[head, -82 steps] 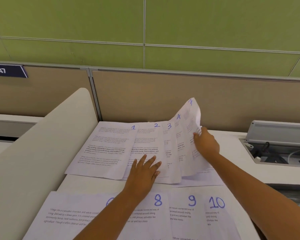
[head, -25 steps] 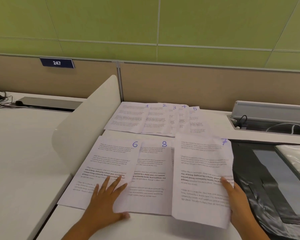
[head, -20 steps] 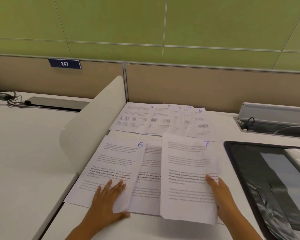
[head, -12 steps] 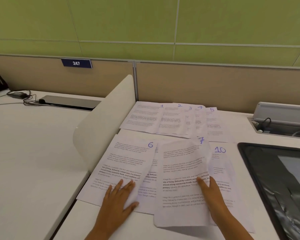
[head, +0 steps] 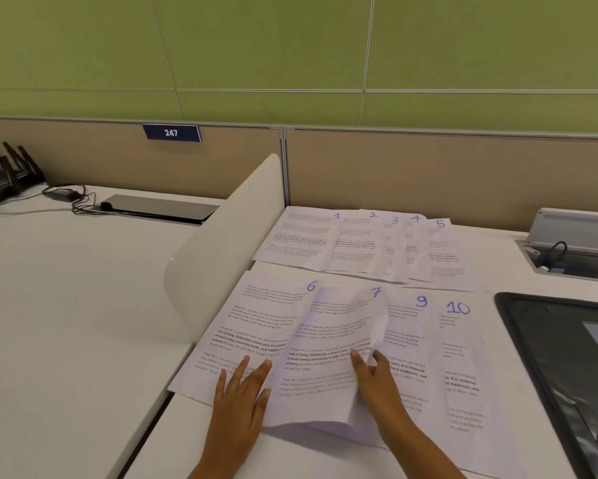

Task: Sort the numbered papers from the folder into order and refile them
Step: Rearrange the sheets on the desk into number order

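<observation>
The white printed sheet numbered 7 (head: 328,354), a second ago off to the right, now sits beside the white sheet numbered 6 (head: 256,326), covering 8. The right hand (head: 377,378) pinches its curled edge; the left hand (head: 244,392) lies flat, fingers spread, pinning sheet 6 to the white surface (head: 65,305). The front row looks nearly ordered.

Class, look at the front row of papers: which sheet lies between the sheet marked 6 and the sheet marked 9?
In the head view, sheet 7, crumpled, pinched by the right hand.

Bare desk (head: 65,305) lies left, beyond the curved divider (head: 221,247).
</observation>
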